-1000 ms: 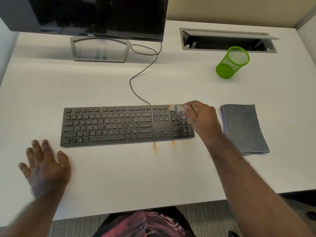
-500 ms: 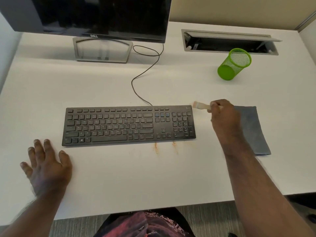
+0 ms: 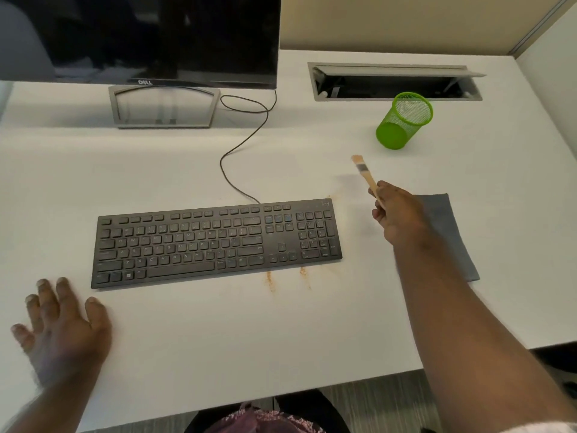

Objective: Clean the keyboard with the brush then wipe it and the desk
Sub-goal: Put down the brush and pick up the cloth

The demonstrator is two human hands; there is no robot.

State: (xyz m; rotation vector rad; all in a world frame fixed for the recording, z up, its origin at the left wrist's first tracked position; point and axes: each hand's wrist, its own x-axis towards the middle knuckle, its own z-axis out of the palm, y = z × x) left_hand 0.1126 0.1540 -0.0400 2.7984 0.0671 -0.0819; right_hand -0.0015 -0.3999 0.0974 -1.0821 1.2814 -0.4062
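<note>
Brush (image 3: 364, 172) in right hand (image 3: 398, 214) grip, bristles up-left beyond knuckles

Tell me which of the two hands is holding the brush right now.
The right hand, raised beside the keyboard, grips the brush by its handle. The left hand rests flat on the desk, holding nothing.

Cloth (image 3: 449, 232) partly hidden behind right arm; monitor (image 3: 156, 35) top cropped.

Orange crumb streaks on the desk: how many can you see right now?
2 clear orange streaks, both just in front of the keyboard on the desk: one below the arrow keys, one below the number pad. Faint specks near its far right corner; more may lie underneath.
</note>
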